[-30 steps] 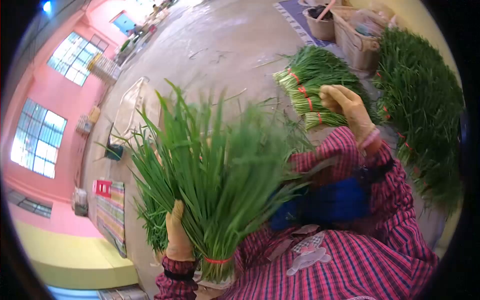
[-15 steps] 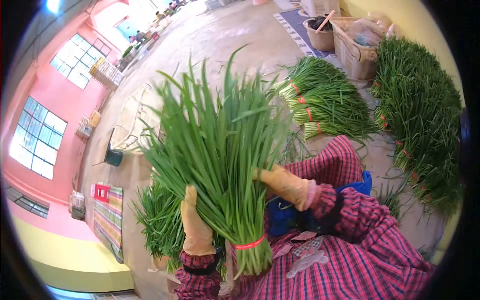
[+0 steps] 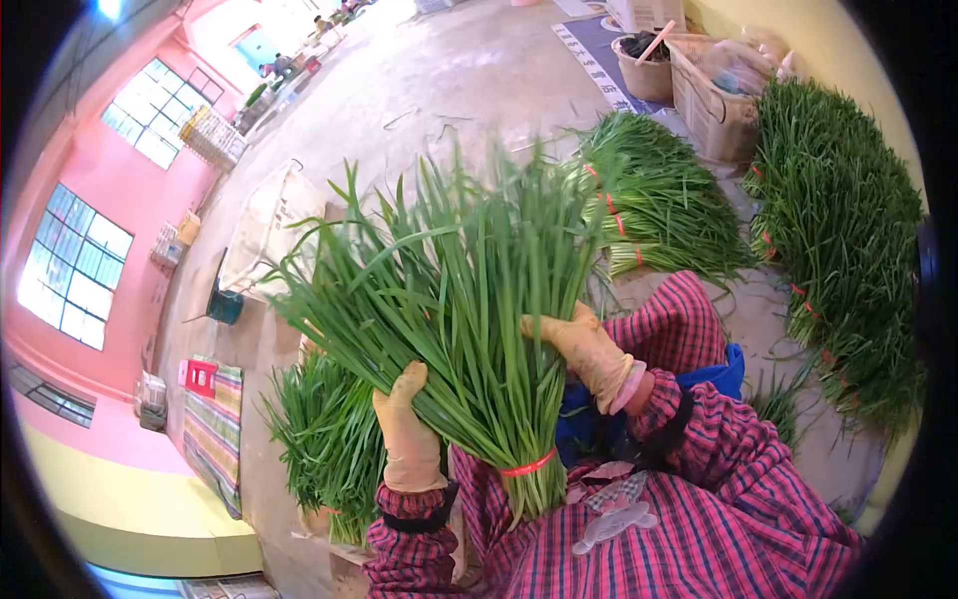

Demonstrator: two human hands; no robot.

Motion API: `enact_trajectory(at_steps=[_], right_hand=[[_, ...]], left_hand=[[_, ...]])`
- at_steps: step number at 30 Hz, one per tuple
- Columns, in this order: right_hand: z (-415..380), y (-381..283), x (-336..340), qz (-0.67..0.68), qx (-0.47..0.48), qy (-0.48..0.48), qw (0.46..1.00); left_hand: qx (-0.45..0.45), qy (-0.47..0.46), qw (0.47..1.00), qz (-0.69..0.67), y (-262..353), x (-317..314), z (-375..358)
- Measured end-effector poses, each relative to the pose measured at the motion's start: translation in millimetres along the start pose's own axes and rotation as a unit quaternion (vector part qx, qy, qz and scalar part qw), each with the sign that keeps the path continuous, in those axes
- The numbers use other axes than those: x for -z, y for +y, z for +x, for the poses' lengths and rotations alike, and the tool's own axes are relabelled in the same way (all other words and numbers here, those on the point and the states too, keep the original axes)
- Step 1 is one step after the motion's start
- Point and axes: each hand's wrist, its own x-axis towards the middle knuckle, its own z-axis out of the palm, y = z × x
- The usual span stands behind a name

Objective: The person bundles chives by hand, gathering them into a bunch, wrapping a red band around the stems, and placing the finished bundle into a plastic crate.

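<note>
In the head view, I see one tied bundle of long green leaves (image 3: 469,329) raised in front of the person's body. A red band (image 3: 527,465) goes around its pale stems, which are near the checked garment (image 3: 718,529). The gloved left hand (image 3: 411,429) holds it at the left side, the other fingers hidden by leaves. The gloved right hand (image 3: 589,349) holds it from the right, fingers curled on the leaves. I judge that the bundle is being supported and gathered; a move from this position calls for both hands to keep the loose tops together.

Behind it, the grey floor (image 3: 459,65) carries more banded bundles (image 3: 669,190) and a big green pile (image 3: 838,240) near a pale basket (image 3: 714,115). The room has pink walls (image 3: 115,215) and a barred window (image 3: 75,265).
</note>
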Motion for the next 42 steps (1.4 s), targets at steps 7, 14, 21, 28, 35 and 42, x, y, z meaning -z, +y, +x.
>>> enact_trajectory(at_steps=[7,14,21,28,35,42], right_hand=[[-15,-6,22,-0.051,0.005,-0.129,0.99],[-16,21,58,-0.059,0.189,0.008,0.98],[-45,-47,2,-0.493,0.538,-0.065,0.68],[-28,-25,16,-0.557,0.496,-0.028,0.666],[-29,-25,23,-0.5,0.554,-0.012,0.665],[-45,-8,45,-0.633,0.568,-0.126,0.511]], left_hand=[[0.021,0.05,0.997,-0.057,0,-12,-1],[-0.025,0.052,0.997,-0.049,8,-15,3],[-0.036,0.008,0.999,-0.024,10,-42,-17],[-0.024,0.005,1.0,-0.005,8,-39,-16],[-0.004,-0.007,1.0,-0.013,-4,-22,-3],[0.094,-0.008,0.989,-0.118,28,-45,13]])
